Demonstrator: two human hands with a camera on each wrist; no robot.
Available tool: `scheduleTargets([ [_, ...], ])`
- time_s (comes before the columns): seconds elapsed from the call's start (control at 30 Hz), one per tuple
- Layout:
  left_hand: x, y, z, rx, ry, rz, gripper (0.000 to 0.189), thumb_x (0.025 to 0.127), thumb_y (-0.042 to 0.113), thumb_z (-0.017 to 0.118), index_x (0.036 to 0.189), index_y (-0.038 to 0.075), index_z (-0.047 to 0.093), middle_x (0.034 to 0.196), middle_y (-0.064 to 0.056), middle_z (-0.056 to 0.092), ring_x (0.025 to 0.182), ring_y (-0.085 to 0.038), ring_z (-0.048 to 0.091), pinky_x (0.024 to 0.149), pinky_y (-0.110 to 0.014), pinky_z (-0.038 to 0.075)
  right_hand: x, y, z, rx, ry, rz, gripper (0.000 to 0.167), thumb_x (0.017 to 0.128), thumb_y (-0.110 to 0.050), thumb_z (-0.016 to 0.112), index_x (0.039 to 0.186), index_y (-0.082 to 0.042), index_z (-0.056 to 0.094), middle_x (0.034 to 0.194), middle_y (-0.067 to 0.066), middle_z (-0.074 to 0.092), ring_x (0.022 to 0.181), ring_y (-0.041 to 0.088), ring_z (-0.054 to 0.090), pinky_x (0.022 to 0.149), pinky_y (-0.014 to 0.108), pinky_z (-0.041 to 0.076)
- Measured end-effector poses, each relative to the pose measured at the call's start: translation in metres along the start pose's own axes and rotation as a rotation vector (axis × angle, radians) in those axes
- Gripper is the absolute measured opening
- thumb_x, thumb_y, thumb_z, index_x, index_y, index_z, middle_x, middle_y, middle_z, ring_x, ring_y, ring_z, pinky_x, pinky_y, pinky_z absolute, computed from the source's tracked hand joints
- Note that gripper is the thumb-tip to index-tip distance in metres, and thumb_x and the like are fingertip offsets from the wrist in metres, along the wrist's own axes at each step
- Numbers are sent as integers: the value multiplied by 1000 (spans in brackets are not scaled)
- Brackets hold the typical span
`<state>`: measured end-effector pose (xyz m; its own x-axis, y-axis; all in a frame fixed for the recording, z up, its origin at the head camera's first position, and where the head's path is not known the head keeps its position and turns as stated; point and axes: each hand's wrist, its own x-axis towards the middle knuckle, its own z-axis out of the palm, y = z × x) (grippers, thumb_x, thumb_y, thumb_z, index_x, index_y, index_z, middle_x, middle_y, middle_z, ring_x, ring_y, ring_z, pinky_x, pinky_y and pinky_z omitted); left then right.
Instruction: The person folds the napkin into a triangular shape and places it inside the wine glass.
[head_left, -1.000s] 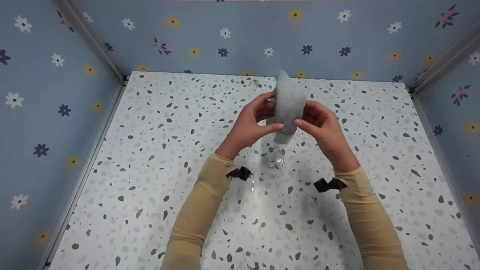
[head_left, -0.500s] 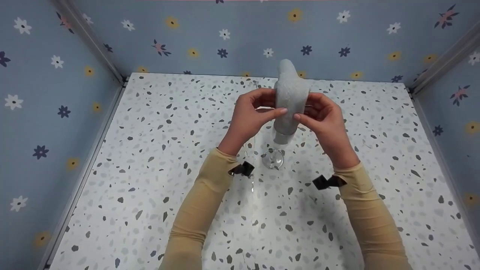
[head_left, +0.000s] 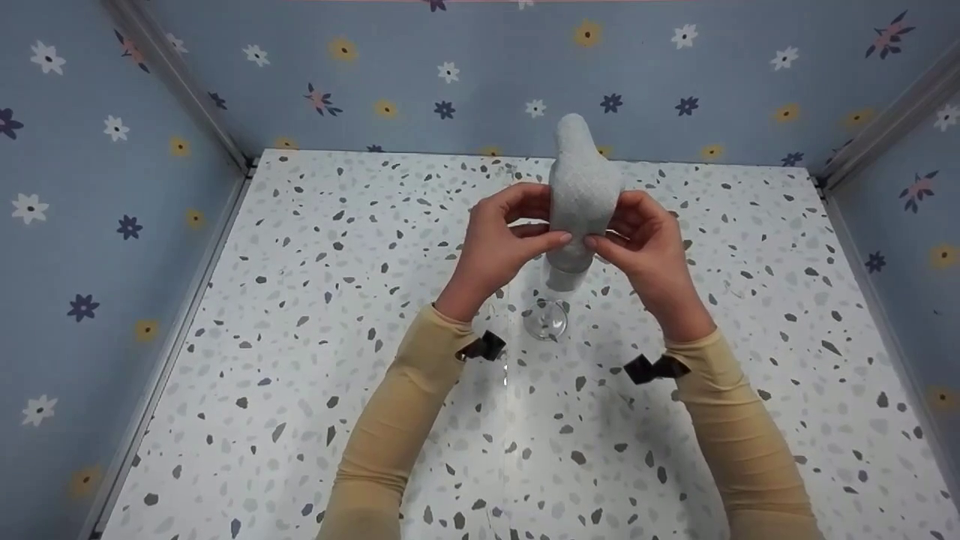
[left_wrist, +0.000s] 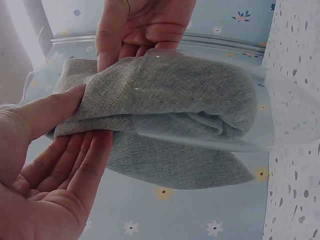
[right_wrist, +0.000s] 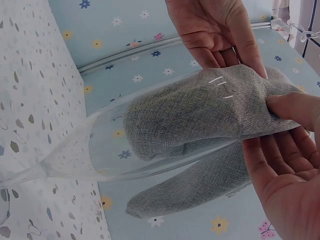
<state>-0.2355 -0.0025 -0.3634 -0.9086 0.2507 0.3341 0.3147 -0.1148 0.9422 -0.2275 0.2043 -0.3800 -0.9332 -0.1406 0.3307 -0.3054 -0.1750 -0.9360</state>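
A grey woven cloth [head_left: 581, 180] is folded into a thick bundle. Its lower part sits inside the bowl of a clear stemmed glass [right_wrist: 65, 157], whose round foot stands on the tabletop. Another length of cloth [left_wrist: 180, 165] hangs outside the bowl, on the far side. My left hand [head_left: 499, 240] pinches the bundle from the left at the glass's mouth, thumb on the near face and fingers behind. From the right, my right hand [head_left: 652, 244] grips it the same way, the two thumbs close together. The folds deep inside the bundle are hidden.
The white speckled tabletop [head_left: 315, 360] spreads around the glass. Blue flowered panels [head_left: 480, 75] stand along its back and both sides. A black wrist mount [head_left: 484, 346] sits on the left sleeve, and another black mount [head_left: 656, 369] on the right.
The cloth's top has risen and tipped back toward the rear panel, widening on the right. Both hands moved up slightly, then the thumbs slid back down the cloth. The glass's foot stayed in place.
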Motion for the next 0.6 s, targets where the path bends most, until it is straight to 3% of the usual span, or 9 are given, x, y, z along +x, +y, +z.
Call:
scheduleTargets([
  [0.23,-12,16,3,49,6,54,41,76,-5,78,114,-6,62,104,-15,65,95,-24,64,83,-35,53,-4,6,1,-43,-11,-40,39,78,9,74,113,3,58,112,22,62,102,34,60,87,39,51],
  [0.6,-22,6,4,97,-11,138,40,78,-5,76,115,-5,61,103,-17,65,93,-27,64,83,-40,53,-10,15,0,-185,-16,-114,36,77,9,74,109,4,59,103,18,65,92,29,63,85,36,49],
])
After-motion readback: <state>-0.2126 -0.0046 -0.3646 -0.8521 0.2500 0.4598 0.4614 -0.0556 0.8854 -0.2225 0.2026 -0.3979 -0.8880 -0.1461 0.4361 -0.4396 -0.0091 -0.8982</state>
